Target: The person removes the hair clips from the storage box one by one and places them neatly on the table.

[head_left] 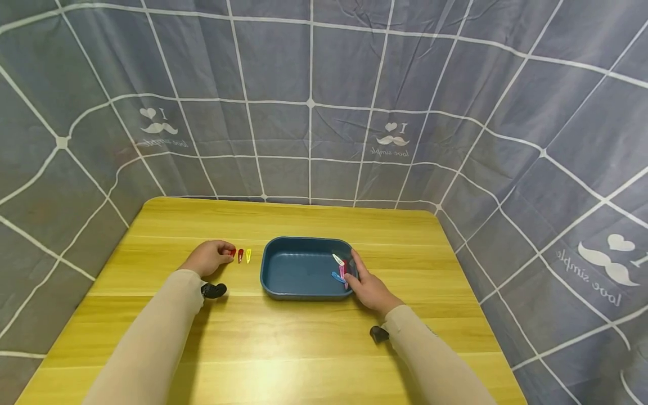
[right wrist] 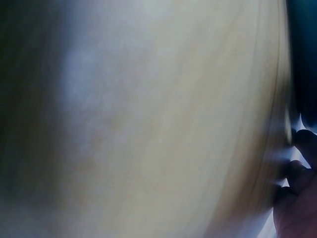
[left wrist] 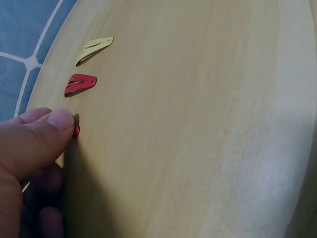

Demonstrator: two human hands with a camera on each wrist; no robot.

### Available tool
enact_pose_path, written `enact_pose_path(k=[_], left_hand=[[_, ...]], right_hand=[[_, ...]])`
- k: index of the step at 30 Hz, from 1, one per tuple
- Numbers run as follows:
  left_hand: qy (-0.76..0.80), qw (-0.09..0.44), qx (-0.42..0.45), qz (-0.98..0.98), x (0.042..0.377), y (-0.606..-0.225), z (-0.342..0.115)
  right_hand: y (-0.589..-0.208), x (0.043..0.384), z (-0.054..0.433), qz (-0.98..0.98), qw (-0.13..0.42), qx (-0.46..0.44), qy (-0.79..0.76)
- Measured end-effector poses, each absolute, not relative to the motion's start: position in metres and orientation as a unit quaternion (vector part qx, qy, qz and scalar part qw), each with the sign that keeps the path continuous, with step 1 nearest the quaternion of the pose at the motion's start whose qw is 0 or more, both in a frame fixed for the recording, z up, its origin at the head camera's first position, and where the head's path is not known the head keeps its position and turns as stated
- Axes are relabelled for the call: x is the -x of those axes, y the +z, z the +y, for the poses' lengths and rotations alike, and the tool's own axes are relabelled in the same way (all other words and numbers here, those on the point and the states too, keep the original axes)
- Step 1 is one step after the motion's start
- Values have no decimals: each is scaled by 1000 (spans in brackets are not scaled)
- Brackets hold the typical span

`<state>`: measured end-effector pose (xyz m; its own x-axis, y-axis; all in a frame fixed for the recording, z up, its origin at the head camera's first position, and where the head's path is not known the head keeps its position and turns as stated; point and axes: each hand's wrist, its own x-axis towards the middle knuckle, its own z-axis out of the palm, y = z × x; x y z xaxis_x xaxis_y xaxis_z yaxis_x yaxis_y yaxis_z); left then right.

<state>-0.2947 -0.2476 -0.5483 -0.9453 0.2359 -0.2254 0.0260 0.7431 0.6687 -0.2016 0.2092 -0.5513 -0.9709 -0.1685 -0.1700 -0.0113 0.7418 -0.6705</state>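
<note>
In the head view, my left hand (head_left: 208, 257) is at the left of the table, thumb and fingertips pinching a red hair clip (head_left: 233, 253). Only a small end of that clip (left wrist: 76, 131) shows in the left wrist view. Just right of it lie another red hair clip (head_left: 240, 256) and a yellow hair clip (head_left: 248, 256). My right hand (head_left: 372, 289) grips the right end of a dark blue tray (head_left: 306, 240), thumb over the rim. Inside the tray near that thumb are a white clip (head_left: 338, 259), a pink clip (head_left: 342, 271) and a blue clip (head_left: 337, 277).
The wooden table (head_left: 283, 349) extends around the tray. A grey curtain (head_left: 283, 129) with white grid lines hangs behind and along both sides. The right wrist view is blurred, with the tray's dark wall (right wrist: 304, 59) at its right edge.
</note>
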Motion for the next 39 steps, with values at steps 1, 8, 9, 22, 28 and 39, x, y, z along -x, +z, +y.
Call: enact_pose_path(k=[1,8,9,22,28,39], left_hand=[[351,148,-72,922,294,-548,-247],[352,147,-71,922,292,-549,-245],[350,146,-74,922,291,-549,-245],[345,142,-70,925,291,-553,-247],[344,146,-66,925,290,-551,-247],[344,145,-65,925,289,-548,-245]], right_hand=[[-551,201,209,927,111,47,-356],[-551,200,211,927,118,42,-353],[-551,199,211,927,118,41,-355],[-554,200,211,928,115,39,-352],[-554,200,211,928,116,35,-352],[-553,202,211,929,112,41,-350]])
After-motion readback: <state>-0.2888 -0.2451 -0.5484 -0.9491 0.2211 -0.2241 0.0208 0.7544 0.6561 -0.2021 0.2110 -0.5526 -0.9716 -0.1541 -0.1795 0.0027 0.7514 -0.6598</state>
